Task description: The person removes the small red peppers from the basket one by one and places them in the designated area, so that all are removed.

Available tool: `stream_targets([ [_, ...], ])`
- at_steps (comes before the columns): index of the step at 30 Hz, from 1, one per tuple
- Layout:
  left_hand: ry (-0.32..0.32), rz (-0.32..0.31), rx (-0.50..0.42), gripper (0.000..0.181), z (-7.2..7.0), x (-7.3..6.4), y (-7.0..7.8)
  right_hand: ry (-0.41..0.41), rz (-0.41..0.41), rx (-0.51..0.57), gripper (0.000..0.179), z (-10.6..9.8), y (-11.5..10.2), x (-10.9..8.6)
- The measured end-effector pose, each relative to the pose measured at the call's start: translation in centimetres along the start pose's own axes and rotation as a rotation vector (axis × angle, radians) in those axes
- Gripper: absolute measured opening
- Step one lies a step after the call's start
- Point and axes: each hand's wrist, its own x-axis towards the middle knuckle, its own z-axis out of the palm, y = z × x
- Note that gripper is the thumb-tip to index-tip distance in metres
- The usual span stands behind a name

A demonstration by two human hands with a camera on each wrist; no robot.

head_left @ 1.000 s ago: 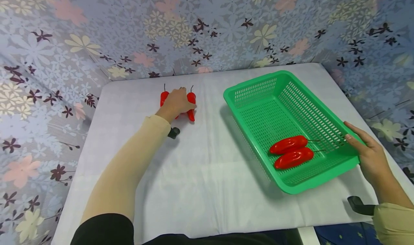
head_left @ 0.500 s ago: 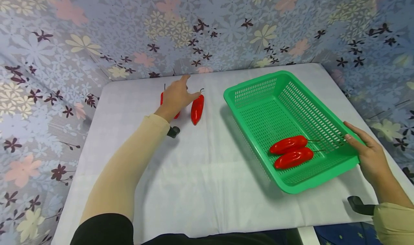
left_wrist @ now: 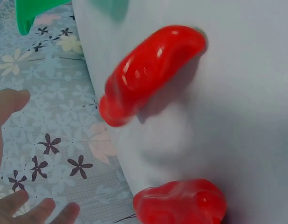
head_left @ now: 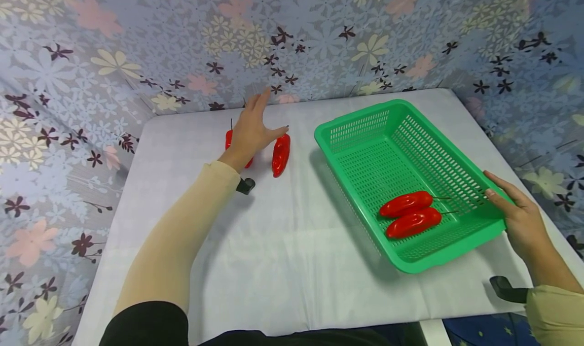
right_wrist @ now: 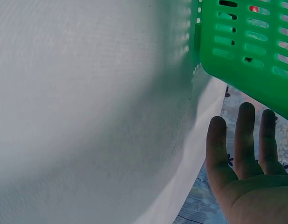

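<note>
Well left of the basket (head_left: 374, 163), a red pepper (head_left: 228, 138) lies on the white cloth (head_left: 283, 265), stem toward the patterned wall. A red tip (head_left: 249, 163) shows past the wrist; from here I can't tell whether it belongs to that pepper or another. The left hand (head_left: 249, 132) is over them, fingers and thumb spread apart with nothing between them, perhaps to stay clear of the peppers.

Nearer the basket, but apart from it, is a loose pepper (head_left: 281, 156) below the thumb. Its long axis runs from the wall side toward the person, leaning slightly, stem end away and tip this way; the close view shows a gap to the thumb.

Inside the basket, at its near end, the upper pepper (head_left: 406, 204) and the lower pepper (head_left: 413, 223) lie side by side across its width, stems pointing right, tips at the left wall; lying so, they leave the far end for more.

At the basket's right corner, the right hand (head_left: 524, 221) clasps the rim between thumb and forefinger, the other fingers straight outside, presumably to steady it.
</note>
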Motion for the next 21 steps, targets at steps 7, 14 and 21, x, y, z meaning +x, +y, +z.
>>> stream_targets([
  [7,0.031,0.067,-0.042,0.098,-0.1,0.1,1.0,0.021,0.002,-0.048,0.050,0.0,0.1,0.1],
  [14,0.038,0.150,-0.117,0.101,0.7,0.0,2.6,0.016,0.011,-0.028,0.049,0.0,0.1,0.2],
  [21,-0.009,0.222,-0.174,0.099,2.1,-0.3,4.7,0.007,0.027,0.033,0.049,0.0,0.2,0.2],
])
